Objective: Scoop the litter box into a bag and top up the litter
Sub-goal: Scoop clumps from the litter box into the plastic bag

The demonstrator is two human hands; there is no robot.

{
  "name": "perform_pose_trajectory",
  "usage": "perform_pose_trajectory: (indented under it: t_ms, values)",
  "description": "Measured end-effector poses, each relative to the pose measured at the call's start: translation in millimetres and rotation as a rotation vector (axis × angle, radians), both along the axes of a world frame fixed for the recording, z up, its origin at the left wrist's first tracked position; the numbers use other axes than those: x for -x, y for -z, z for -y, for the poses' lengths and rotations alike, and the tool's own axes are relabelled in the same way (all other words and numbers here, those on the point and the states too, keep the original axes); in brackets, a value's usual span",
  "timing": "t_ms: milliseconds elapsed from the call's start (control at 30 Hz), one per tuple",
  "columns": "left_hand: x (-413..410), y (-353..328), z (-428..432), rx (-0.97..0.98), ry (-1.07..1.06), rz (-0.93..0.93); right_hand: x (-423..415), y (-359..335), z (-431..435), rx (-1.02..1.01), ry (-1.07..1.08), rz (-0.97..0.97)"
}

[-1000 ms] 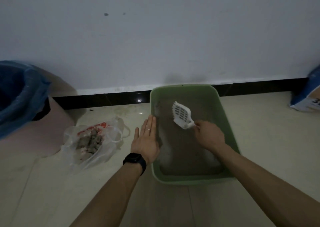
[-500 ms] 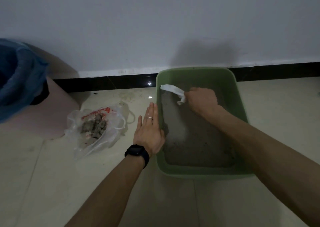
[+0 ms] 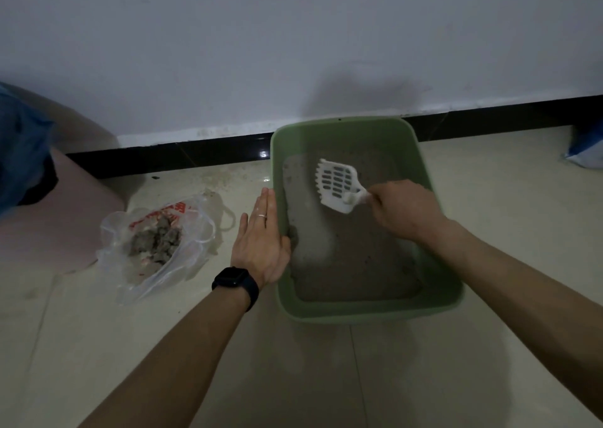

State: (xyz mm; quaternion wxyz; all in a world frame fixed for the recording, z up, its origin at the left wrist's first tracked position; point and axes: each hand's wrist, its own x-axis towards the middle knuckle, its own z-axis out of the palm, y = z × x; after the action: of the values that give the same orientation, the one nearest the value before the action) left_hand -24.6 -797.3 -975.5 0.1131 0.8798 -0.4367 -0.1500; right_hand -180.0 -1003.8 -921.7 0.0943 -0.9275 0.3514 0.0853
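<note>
Our left hand (image 3: 261, 248) lies flat and released against the litter box (image 3: 368, 310) rim at nine o'clock, bracing it. Our right grip (image 3: 404, 212) clenches the scoop (image 3: 337, 186), apparently empty, over the litter. The bag (image 3: 156, 244) waits open at ten o'clock.

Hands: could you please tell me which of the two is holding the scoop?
The right hand grips the white scoop; the left hand lies flat and empty against the box rim.

Dim, soft shadows, wide-angle bending at edges.
</note>
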Motion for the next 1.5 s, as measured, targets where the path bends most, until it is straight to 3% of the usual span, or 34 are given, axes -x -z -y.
perform_pose_trajectory:
  t_ms: [100,300,600,1033,1500]
  values:
    - [0,0,-1,0.007,-0.007,-0.004,7,-1,-4,-0.202,0.14,-0.044]
    - [-1,-1,-1,0.002,0.005,-0.01,20,-3,-37,-0.458,0.15,-0.096]
    - [-1,-3,0,-0.005,0.015,-0.007,6,7,-86,-0.539,0.135,-0.121]
    - [-1,-3,0,-0.006,0.019,-0.01,-33,48,-89,-0.694,0.456,0.208]
    - [0,0,-2,0.009,0.059,0.021,-113,63,-74,-0.726,0.71,0.371]
